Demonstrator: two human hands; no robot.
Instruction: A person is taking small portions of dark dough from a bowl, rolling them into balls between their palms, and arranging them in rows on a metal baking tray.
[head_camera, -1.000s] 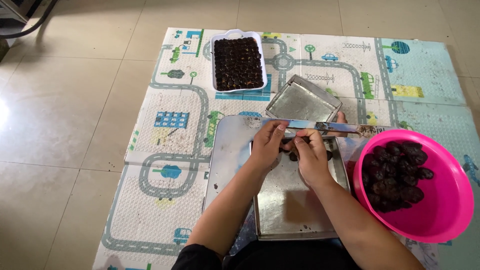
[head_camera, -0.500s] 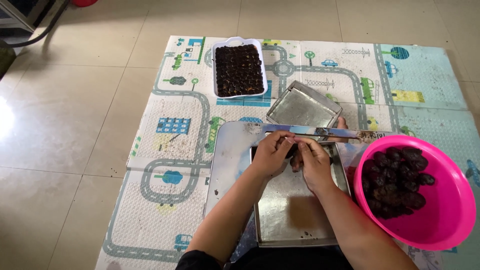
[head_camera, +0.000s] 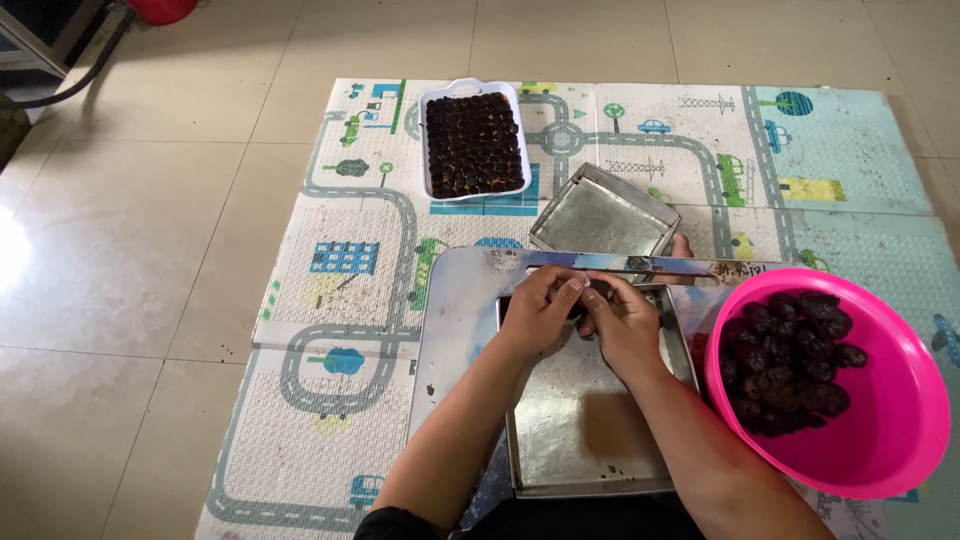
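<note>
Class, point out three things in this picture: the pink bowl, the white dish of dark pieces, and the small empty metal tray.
pink bowl (head_camera: 905, 440), head view, bare inner wall at lower right.
white dish (head_camera: 421, 150), head view, left rim.
small metal tray (head_camera: 600, 220), head view, bare bottom.

Your tiled floor (head_camera: 150, 250) carries a road-print play mat (head_camera: 340, 290). On the mat lie a white dish (head_camera: 473, 145) of dark pieces near its far edge, a metal sheet (head_camera: 450, 320) mid-mat, and a pink bowl (head_camera: 900, 420) toward its right edge.
</note>
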